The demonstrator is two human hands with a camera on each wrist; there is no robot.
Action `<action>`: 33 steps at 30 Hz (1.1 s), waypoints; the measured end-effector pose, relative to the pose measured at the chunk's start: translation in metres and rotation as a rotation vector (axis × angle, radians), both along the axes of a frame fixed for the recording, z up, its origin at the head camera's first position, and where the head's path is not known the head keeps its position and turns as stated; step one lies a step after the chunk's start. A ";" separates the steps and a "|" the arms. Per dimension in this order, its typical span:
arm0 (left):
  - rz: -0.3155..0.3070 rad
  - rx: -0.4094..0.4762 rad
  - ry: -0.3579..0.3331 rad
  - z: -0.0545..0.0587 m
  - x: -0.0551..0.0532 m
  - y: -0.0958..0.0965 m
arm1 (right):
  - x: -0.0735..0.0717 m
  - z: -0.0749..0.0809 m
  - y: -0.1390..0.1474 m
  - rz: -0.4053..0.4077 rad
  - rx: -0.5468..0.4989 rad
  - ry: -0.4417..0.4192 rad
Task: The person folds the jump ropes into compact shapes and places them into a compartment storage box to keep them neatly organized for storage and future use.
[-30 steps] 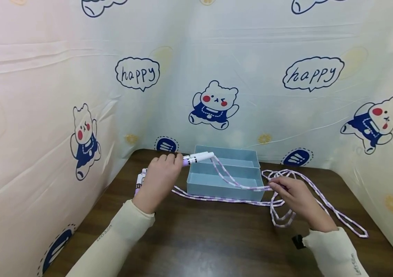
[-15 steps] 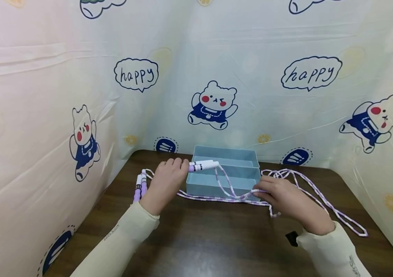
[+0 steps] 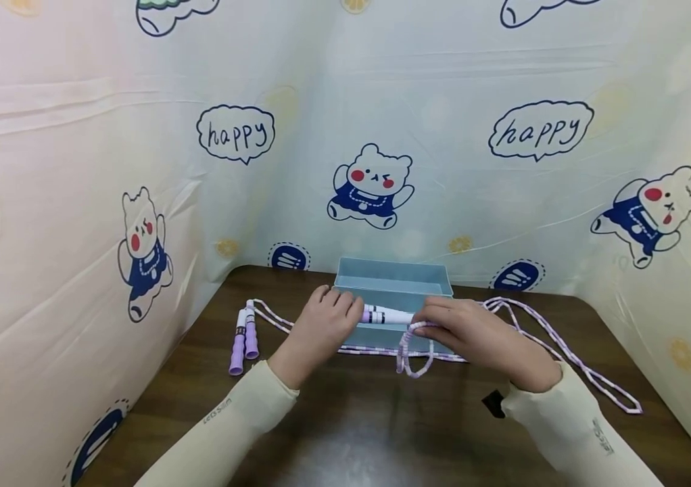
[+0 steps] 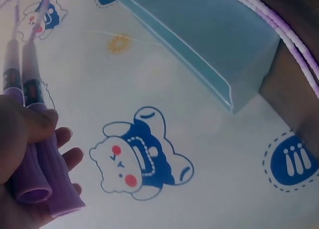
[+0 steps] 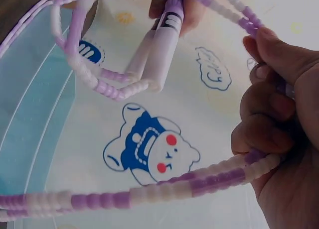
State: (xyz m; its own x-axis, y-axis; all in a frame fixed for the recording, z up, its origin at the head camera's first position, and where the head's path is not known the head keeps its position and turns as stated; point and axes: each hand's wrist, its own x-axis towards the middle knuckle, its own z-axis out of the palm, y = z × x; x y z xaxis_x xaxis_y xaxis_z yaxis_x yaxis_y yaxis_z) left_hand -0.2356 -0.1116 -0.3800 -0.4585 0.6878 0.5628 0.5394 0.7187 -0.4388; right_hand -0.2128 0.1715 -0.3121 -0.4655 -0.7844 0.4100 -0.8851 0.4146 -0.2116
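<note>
- The fingers of the left hand [image 3: 324, 325] are curled round a pair of purple-and-white handles [image 3: 382, 315], which are held side by side, their white ends pointed toward the right hand; they are seen against the front compartment of the light-blue box [image 3: 391, 274].
- By the fingers of the right hand [image 3: 476, 335], the doubled beaded rope [image 3: 402, 350] joined to those handles is gripped, with thumb and forefinger pinched on one stretch and the rest curled round another; this hand is seen at the box's right end.
- The right hand has been brought in from beyond the box's right end to just beside the handles' white ends. The long sagging span has been shortened to a small loop, seen across the box's front. By this, the slack seems to be gathered toward the handles.
- To the left of the box, a second pair of handles [image 3: 238, 348] is laid on the counter [image 3: 345, 433].
- Along the box's front, more strands [image 3: 370, 350] are stretched.
- To the right of the box, a long loop [image 3: 595, 370] is spread; to which rope it belongs cannot be told.
- Behind the box, a bear-printed cloth [image 3: 437, 196] is hung.
</note>
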 end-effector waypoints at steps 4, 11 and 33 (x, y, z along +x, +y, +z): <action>-0.034 -0.002 -0.046 -0.001 0.003 0.005 | -0.003 0.004 -0.006 0.048 -0.039 -0.038; -0.078 -0.014 -0.063 -0.003 0.007 0.010 | -0.007 0.008 -0.012 0.093 -0.114 -0.027; -0.175 -0.035 0.115 0.003 0.022 0.027 | -0.049 -0.013 -0.019 -0.213 -0.322 -0.197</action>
